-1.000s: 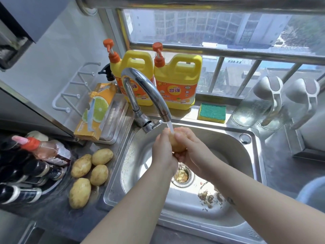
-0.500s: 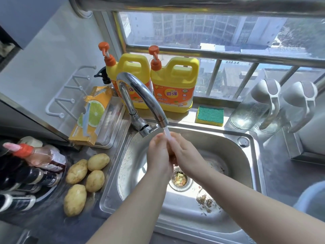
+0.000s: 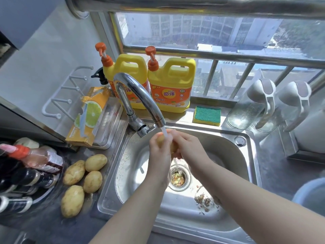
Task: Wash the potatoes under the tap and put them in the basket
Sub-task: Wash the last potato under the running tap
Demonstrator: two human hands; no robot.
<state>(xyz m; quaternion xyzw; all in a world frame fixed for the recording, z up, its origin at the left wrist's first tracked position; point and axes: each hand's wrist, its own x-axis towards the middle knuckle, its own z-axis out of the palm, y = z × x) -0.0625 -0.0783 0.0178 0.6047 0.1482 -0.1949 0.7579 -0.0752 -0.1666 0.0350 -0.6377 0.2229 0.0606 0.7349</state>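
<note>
Water runs from the chrome tap (image 3: pixel 140 101) onto a potato (image 3: pixel 173 147) that I hold over the steel sink (image 3: pixel 228 143). My left hand (image 3: pixel 159 152) and my right hand (image 3: pixel 189 147) both curl round this potato, hiding most of it. Several more potatoes (image 3: pixel 82 180) lie on the dark counter left of the sink. A pale blue rim (image 3: pixel 309 192), possibly the basket, shows at the right edge.
Two yellow detergent jugs (image 3: pixel 171 85) and a green sponge (image 3: pixel 207 115) stand behind the sink. An orange box (image 3: pixel 89 115) leans in a tray at the left. Sauce bottles (image 3: pixel 26 166) crowd the far left. Two glass jugs (image 3: pixel 263 104) stand at the right. Food scraps fill the drain strainer (image 3: pixel 177 179).
My hands have kept turning the potato under the stream; a bit more of it shows between them than half a second ago. The camera has tilted slightly.
</note>
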